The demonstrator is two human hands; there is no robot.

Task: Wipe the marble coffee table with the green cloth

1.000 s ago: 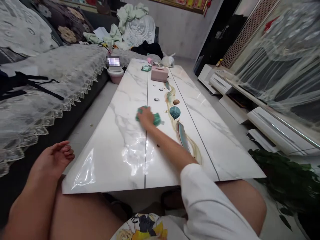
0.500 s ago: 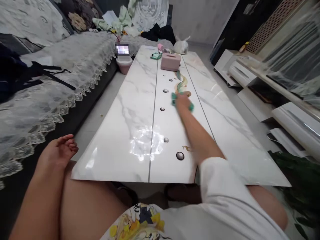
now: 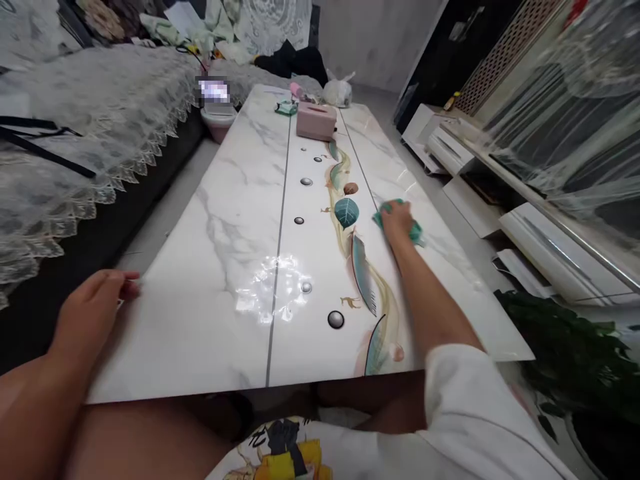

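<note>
A green cloth (image 3: 416,232) lies on the right part of the white marble-patterned table (image 3: 210,320). My right hand (image 3: 399,219) is closed over the cloth and presses it against the tabletop, just right of the dark seam line. Parts of the cloth stick out on both sides of the fingers. At the table's left edge is my left hand (image 3: 93,307), its fingers curled in and nothing visible in them. Whether its fingertips touch the edge I cannot tell. Printed leaves (image 3: 347,212) and grey dots run along the table's middle strip.
A pink tissue box (image 3: 317,121) stands toward the far end, with a green packet (image 3: 286,108) and a white plastic bag (image 3: 339,92) around it. A lace-covered sofa (image 3: 125,93) runs along the left. On the right are a white cabinet (image 3: 565,253) and a plant (image 3: 565,347).
My right hand has moved the cloth rightward from the middle strip, uncovering the printed leaves. My left hand has turned and come to the table's left edge. The view has shifted right.
</note>
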